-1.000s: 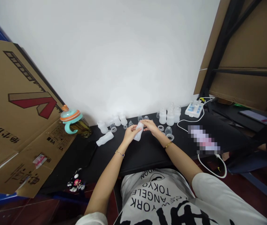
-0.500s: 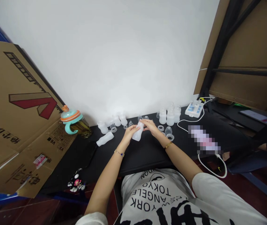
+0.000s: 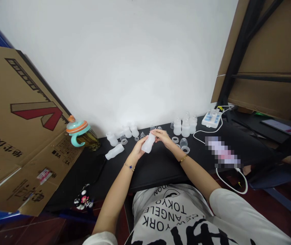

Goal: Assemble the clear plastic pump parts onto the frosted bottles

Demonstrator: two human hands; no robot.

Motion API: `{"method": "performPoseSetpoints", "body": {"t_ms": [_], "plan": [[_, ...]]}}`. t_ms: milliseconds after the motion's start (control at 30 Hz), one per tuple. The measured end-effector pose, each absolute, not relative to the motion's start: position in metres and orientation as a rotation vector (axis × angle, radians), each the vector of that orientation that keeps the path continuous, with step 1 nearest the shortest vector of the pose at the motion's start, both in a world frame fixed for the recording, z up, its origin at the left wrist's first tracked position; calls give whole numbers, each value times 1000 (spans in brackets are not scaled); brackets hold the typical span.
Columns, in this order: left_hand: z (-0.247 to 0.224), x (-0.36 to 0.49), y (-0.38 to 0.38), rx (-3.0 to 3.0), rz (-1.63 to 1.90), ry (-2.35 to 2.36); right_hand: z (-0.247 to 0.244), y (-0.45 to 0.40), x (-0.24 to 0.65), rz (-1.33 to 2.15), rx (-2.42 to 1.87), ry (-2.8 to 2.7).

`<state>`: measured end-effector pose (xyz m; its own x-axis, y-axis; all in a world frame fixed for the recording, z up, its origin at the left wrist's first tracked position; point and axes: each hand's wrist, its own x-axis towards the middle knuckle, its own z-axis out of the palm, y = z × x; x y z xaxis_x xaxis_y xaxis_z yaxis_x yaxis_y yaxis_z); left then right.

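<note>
Over the black table I hold a tilted, translucent white baby bottle [image 3: 148, 144] between both hands. My left hand [image 3: 137, 148] is closed around its lower body from the left. At the upper end, the fingers of my right hand [image 3: 162, 136] pinch the neck, hiding what sits there. Another white bottle [image 3: 114, 151] lies on its side to the left. Clear ring-like parts [image 3: 185, 149] and a clear cap [image 3: 183, 142] rest right of my right hand. Small clear pieces [image 3: 142, 134] lie just behind my hands.
Several assembled bottles [image 3: 185, 128] stand at the back right; more bottles [image 3: 134, 130] stand at the back left. A teal-lidded jug [image 3: 77, 131] is beside a large cardboard box [image 3: 30, 112]. On the right are a power strip [image 3: 212, 118], its white cable and a blurred-out object [image 3: 222, 152].
The bottle has turned a little in my hands, and its base has shifted slightly left. My right fingers have moved slightly at its neck.
</note>
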<state>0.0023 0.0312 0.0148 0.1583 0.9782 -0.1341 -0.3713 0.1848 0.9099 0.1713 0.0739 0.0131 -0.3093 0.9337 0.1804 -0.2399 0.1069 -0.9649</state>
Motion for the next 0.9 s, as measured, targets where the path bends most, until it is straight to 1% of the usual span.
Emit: {"method": "performPoseSetpoints", "body": {"t_ms": [333, 900], "plan": [[9, 1, 36, 872, 1168, 887, 12, 77, 172, 1433, -763, -1344], [5, -3, 39, 1139, 1174, 1012, 8, 80, 174, 1414, -799, -1422]]}}
